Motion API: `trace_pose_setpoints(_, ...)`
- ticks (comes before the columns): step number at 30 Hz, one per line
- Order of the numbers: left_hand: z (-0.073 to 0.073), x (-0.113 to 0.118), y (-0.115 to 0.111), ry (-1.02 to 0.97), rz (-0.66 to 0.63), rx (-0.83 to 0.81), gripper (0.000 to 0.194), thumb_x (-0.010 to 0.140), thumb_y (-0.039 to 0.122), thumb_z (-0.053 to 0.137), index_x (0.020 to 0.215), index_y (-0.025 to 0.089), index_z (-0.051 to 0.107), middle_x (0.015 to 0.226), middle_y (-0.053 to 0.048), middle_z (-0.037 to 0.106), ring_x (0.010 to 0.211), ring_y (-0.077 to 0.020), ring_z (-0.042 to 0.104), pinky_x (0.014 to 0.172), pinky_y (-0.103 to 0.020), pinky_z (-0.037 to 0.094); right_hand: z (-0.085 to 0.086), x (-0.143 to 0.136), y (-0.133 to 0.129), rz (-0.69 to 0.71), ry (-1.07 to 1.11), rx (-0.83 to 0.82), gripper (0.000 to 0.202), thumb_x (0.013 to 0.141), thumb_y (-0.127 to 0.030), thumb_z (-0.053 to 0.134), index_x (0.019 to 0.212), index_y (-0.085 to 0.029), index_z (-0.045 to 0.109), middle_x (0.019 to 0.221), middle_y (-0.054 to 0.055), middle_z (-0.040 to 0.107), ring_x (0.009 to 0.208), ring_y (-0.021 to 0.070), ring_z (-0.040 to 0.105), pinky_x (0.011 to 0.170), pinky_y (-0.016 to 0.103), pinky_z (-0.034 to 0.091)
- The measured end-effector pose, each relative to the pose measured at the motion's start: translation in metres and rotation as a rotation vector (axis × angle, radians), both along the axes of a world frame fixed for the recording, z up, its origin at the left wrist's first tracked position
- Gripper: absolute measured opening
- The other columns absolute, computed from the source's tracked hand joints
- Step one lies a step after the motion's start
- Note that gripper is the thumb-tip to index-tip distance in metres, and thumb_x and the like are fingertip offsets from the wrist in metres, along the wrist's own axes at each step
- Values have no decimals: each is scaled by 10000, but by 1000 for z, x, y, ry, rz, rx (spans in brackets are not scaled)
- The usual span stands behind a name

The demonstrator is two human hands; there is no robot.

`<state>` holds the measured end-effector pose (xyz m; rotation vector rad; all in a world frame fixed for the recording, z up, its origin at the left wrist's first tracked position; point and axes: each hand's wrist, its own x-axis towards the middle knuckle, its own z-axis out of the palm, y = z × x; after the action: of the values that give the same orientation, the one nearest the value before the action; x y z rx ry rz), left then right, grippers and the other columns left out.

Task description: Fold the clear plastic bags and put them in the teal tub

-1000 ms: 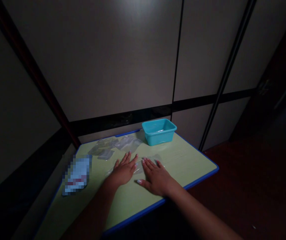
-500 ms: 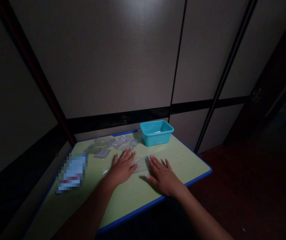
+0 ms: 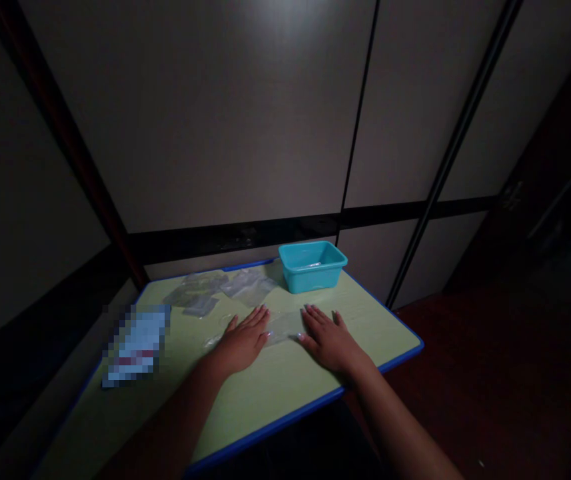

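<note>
Between my two hands a clear plastic bag (image 3: 284, 328) lies flat on the pale green table (image 3: 265, 390). My left hand (image 3: 243, 340) rests palm down on the left part of the bag, fingers stretched out. On its right part lies my right hand (image 3: 329, 339), also flat with the fingers extended. Some crinkled clear plastic shows just left of my left hand. Farther back, several more clear bags (image 3: 250, 285) lie loosely overlapped. The bag's parts under my palms are hidden.
A turquoise plastic basket (image 3: 314, 279) stands at the back right with something pale and shiny inside. A blurred-out blue and white packet (image 3: 140, 343) lies at the left edge. Wardrobe panels (image 3: 245, 133) rise behind the table, which has a blue rim.
My right hand has shifted a little to the right, and the bag between my hands now looks flatter. My left hand has moved only slightly.
</note>
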<state>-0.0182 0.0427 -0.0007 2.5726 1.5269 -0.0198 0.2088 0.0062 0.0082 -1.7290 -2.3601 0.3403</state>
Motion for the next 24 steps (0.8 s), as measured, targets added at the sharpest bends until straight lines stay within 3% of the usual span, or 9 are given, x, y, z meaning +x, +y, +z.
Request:
trace_pose_setpoints(10, 6, 1, -5, -33, 28, -34, 532, 922, 350, 255, 1440, 234, 213, 1512, -32, 148, 1391, -193, 127, 1065, -576, 112, -4, 11, 4, -102, -71, 50, 605, 918, -505, 228, 1427, -182, 268, 1496, 78, 235, 1383, 238, 161, 1077, 560, 84)
trace_pose_setpoints(15, 6, 1, -7, -36, 78, -66, 545, 917, 337, 261, 1444, 212, 200, 1516, -50, 120, 1397, -192, 82, 1066, -567, 117, -10, 9, 1, -141, -75, 134, 607, 920, -475, 252, 1449, -184, 195, 1520, 80, 128, 1393, 228, 120, 1080, 562, 72)
trace_pose_setpoints(21, 5, 4, -7, -96, 95, 9, 561, 922, 406, 274, 1444, 215, 202, 1519, -49, 80, 1399, -187, 56, 1077, -550, 74, -8, 6, -4, 60, -22, 177, 615, 913, -465, 301, 1455, -213, 157, 1516, 44, 144, 1393, 184, 122, 1103, 521, 48)
trace_pose_setpoints(24, 5, 4, -6, -107, 69, 4, 576, 921, 446, 276, 1448, 230, 186, 1519, -50, 97, 1398, -190, 72, 1081, -542, 67, -7, 5, -5, 91, -14, 163, 612, 918, -459, 291, 1456, -209, 144, 1512, 43, 157, 1392, 178, 128, 1105, 515, 55)
